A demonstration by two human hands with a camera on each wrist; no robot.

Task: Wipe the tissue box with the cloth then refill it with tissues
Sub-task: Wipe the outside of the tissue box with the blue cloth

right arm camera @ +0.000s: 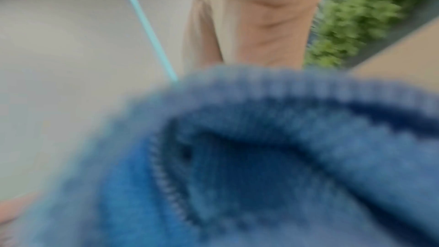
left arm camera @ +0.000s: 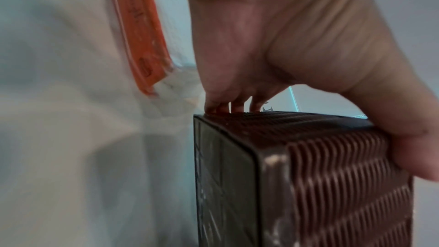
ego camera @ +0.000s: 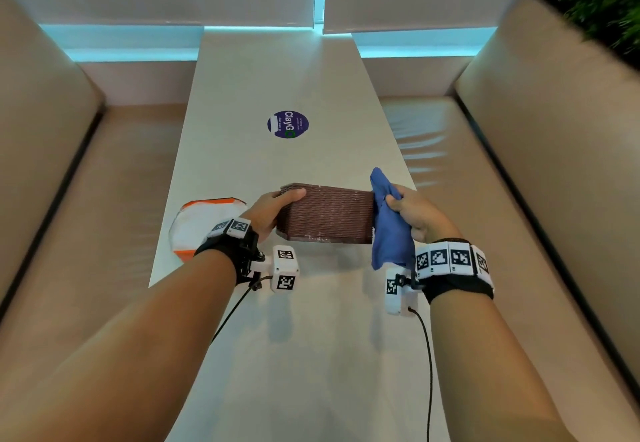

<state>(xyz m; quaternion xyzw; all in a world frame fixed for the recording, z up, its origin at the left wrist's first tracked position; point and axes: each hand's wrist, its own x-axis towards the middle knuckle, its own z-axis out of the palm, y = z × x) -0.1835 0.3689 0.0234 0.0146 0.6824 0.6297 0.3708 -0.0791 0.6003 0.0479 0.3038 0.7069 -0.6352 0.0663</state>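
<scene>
The brown ribbed plastic tissue box [ego camera: 325, 214] is held up just above the pale tabletop [ego camera: 311, 320], between the two hands. It looks stiff and light, its ridges giving good purchase, so the short ends seem the natural places to hold. The left hand [ego camera: 273, 211] clasps the left end, thumb on the near face, fingertips [left arm camera: 221, 107] over the far edge. The right hand [ego camera: 415, 214] grips a bunched blue cloth [ego camera: 388, 226] against the right end. An orange-and-white tissue pack [ego camera: 197, 226] lies just left.
</scene>
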